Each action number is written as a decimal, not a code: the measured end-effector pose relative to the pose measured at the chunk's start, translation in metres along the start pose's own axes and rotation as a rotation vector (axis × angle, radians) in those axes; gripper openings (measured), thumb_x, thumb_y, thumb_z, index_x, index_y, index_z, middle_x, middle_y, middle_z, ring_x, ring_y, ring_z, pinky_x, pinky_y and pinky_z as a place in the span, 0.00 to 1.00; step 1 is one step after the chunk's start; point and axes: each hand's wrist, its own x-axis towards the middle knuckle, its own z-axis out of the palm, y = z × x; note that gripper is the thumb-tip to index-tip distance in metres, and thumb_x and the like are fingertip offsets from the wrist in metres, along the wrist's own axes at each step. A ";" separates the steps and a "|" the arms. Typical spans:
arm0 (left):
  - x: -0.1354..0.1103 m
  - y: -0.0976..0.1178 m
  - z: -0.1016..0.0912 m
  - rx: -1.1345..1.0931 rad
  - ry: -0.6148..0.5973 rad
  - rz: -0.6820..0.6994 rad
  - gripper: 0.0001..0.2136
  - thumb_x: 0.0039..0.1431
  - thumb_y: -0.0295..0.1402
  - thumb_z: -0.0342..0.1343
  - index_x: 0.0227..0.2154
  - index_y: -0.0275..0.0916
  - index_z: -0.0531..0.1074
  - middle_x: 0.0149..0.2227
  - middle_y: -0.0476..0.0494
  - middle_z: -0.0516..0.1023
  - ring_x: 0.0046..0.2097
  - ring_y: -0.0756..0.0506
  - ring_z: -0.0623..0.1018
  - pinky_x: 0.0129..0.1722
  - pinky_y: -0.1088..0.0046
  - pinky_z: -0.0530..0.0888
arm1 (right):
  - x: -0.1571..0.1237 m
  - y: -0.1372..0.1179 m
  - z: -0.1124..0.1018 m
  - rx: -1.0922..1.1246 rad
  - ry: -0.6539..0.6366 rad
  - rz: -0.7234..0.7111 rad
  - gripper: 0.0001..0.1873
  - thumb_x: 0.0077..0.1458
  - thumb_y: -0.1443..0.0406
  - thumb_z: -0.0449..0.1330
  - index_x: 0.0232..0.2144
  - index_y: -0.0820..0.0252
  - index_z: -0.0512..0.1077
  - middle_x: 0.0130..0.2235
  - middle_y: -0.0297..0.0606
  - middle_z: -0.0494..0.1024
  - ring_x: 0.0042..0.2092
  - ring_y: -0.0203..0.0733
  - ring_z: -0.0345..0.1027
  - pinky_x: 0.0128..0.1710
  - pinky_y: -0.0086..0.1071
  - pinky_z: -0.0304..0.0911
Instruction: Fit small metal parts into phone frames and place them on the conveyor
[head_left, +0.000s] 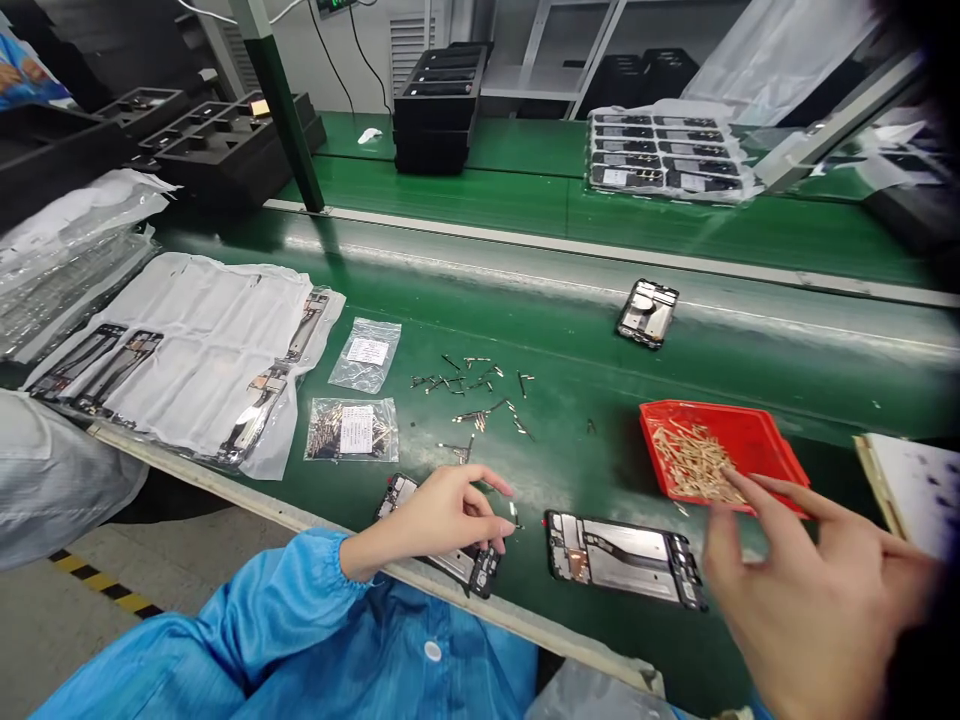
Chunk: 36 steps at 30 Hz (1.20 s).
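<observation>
My left hand (448,512) is over a phone frame (457,568) at the bench's near edge and hides much of it. Its fingers are bent, with a gap between thumb and index finger. Beside the fingertips is a tiny shiny piece (514,513); whether they touch it is unclear. My right hand (817,590) reaches toward a red tray (780,462), its fingers apart and nothing visible between them. Many small tan strips (694,460) lie in the tray. Between my hands, a second phone frame (624,560) lies flat with its inside up.
Small dark parts (480,380) are scattered mid-bench, beside two labelled plastic bags (352,430). A white blister tray (210,320) with phone frames is left. Another frame (649,313) lies farther back. A white pad (915,490) is at right; a post (285,120) rises at the back left.
</observation>
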 end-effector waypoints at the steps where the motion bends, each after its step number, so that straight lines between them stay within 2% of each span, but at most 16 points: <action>1: 0.000 0.000 -0.002 -0.085 -0.034 -0.029 0.28 0.54 0.45 0.74 0.53 0.35 0.75 0.29 0.44 0.85 0.27 0.48 0.78 0.31 0.73 0.74 | -0.002 -0.005 0.000 0.041 -0.049 -0.079 0.14 0.69 0.59 0.62 0.53 0.52 0.81 0.53 0.53 0.81 0.54 0.62 0.73 0.52 0.54 0.60; 3: -0.002 0.000 -0.006 -0.213 -0.084 -0.065 0.35 0.50 0.50 0.77 0.55 0.35 0.72 0.28 0.45 0.84 0.27 0.49 0.78 0.31 0.74 0.74 | -0.013 -0.028 0.006 0.140 -0.154 -0.316 0.15 0.68 0.62 0.64 0.55 0.48 0.79 0.51 0.45 0.83 0.48 0.54 0.74 0.51 0.50 0.61; 5: -0.003 -0.001 -0.008 -0.269 -0.097 -0.082 0.38 0.48 0.52 0.78 0.55 0.35 0.72 0.28 0.46 0.84 0.26 0.50 0.77 0.30 0.74 0.73 | -0.030 -0.058 0.016 0.237 -0.241 -0.446 0.17 0.67 0.65 0.66 0.56 0.46 0.78 0.48 0.38 0.84 0.46 0.50 0.73 0.50 0.46 0.60; 8: -0.008 -0.003 -0.013 -0.280 -0.099 -0.096 0.39 0.47 0.53 0.78 0.55 0.34 0.72 0.28 0.46 0.83 0.26 0.51 0.76 0.31 0.74 0.73 | -0.051 -0.091 0.030 0.282 -0.254 -0.464 0.14 0.67 0.68 0.66 0.53 0.48 0.78 0.42 0.35 0.85 0.45 0.48 0.71 0.48 0.44 0.58; 10: -0.014 -0.005 -0.020 -0.227 -0.099 -0.081 0.38 0.53 0.55 0.74 0.58 0.34 0.72 0.28 0.46 0.83 0.27 0.49 0.77 0.31 0.73 0.74 | -0.056 -0.101 0.036 0.326 -0.263 -0.413 0.11 0.69 0.68 0.65 0.50 0.48 0.78 0.40 0.33 0.84 0.43 0.47 0.71 0.47 0.44 0.56; 12: -0.025 -0.006 -0.030 -0.039 -0.041 0.005 0.34 0.62 0.55 0.68 0.61 0.36 0.72 0.31 0.45 0.84 0.29 0.47 0.78 0.33 0.71 0.73 | -0.057 -0.104 0.040 0.408 -0.318 -0.318 0.07 0.70 0.66 0.64 0.47 0.48 0.78 0.39 0.33 0.83 0.42 0.46 0.71 0.45 0.43 0.57; 14: -0.037 -0.010 -0.039 0.322 0.056 0.176 0.28 0.67 0.53 0.64 0.62 0.40 0.72 0.39 0.41 0.86 0.39 0.43 0.80 0.42 0.65 0.75 | -0.056 -0.105 0.043 0.541 -0.423 -0.168 0.02 0.71 0.63 0.63 0.44 0.50 0.77 0.39 0.34 0.82 0.41 0.45 0.72 0.43 0.41 0.60; 17: -0.053 -0.015 -0.044 0.929 0.071 0.394 0.31 0.63 0.49 0.70 0.64 0.41 0.71 0.58 0.34 0.80 0.60 0.33 0.75 0.60 0.52 0.68 | -0.055 -0.103 0.046 0.686 -0.530 0.043 0.03 0.71 0.62 0.63 0.41 0.51 0.76 0.39 0.34 0.79 0.39 0.42 0.73 0.39 0.36 0.65; 19: -0.058 -0.017 -0.038 1.187 0.036 0.384 0.36 0.60 0.46 0.73 0.67 0.39 0.67 0.62 0.30 0.75 0.63 0.30 0.71 0.61 0.49 0.67 | -0.056 -0.101 0.047 0.695 -0.530 0.114 0.04 0.70 0.61 0.64 0.40 0.51 0.77 0.38 0.34 0.78 0.38 0.41 0.73 0.38 0.35 0.66; 22: -0.057 -0.013 -0.027 1.331 0.044 0.244 0.33 0.57 0.44 0.75 0.59 0.33 0.70 0.53 0.31 0.76 0.54 0.32 0.74 0.52 0.56 0.71 | -0.054 -0.098 0.044 0.683 -0.486 0.157 0.05 0.69 0.60 0.66 0.39 0.52 0.78 0.39 0.35 0.79 0.39 0.41 0.73 0.39 0.35 0.65; 24: -0.054 -0.008 -0.025 1.258 0.013 0.182 0.23 0.60 0.44 0.73 0.49 0.35 0.74 0.47 0.37 0.77 0.48 0.37 0.76 0.44 0.63 0.71 | -0.053 -0.096 0.039 0.689 -0.446 0.179 0.04 0.68 0.60 0.66 0.39 0.52 0.78 0.39 0.36 0.78 0.39 0.41 0.72 0.39 0.35 0.64; 26: -0.052 -0.005 -0.027 1.020 -0.012 0.150 0.14 0.66 0.44 0.68 0.41 0.38 0.75 0.41 0.44 0.78 0.41 0.43 0.77 0.38 0.68 0.68 | -0.052 -0.095 0.032 0.701 -0.407 0.215 0.03 0.67 0.61 0.67 0.39 0.52 0.78 0.39 0.36 0.78 0.39 0.42 0.71 0.39 0.36 0.64; 29: -0.051 -0.009 -0.030 0.502 0.104 0.076 0.16 0.73 0.46 0.60 0.34 0.38 0.74 0.32 0.49 0.76 0.34 0.49 0.74 0.34 0.72 0.66 | -0.053 -0.094 0.023 0.734 -0.352 0.276 0.03 0.66 0.62 0.68 0.39 0.52 0.79 0.38 0.36 0.77 0.38 0.42 0.70 0.38 0.37 0.63; 31: -0.052 -0.019 -0.028 0.155 0.197 0.025 0.18 0.72 0.49 0.58 0.38 0.38 0.73 0.34 0.47 0.78 0.35 0.48 0.77 0.35 0.73 0.70 | -0.055 -0.094 0.020 0.744 -0.340 0.299 0.03 0.65 0.61 0.69 0.38 0.51 0.79 0.37 0.36 0.77 0.37 0.42 0.69 0.37 0.37 0.63; 33: -0.059 -0.029 -0.024 -0.122 0.232 -0.033 0.23 0.68 0.54 0.60 0.49 0.38 0.71 0.42 0.42 0.81 0.40 0.45 0.81 0.40 0.70 0.77 | -0.057 -0.093 0.020 0.731 -0.364 0.297 0.03 0.65 0.60 0.69 0.38 0.51 0.79 0.38 0.36 0.78 0.37 0.41 0.70 0.36 0.36 0.63; 36: -0.079 -0.035 -0.021 -0.190 0.206 -0.176 0.30 0.66 0.57 0.61 0.59 0.39 0.65 0.48 0.38 0.82 0.41 0.43 0.83 0.39 0.68 0.79 | -0.061 -0.094 0.024 0.707 -0.442 0.271 0.05 0.66 0.58 0.69 0.38 0.51 0.81 0.39 0.36 0.79 0.37 0.41 0.72 0.35 0.35 0.65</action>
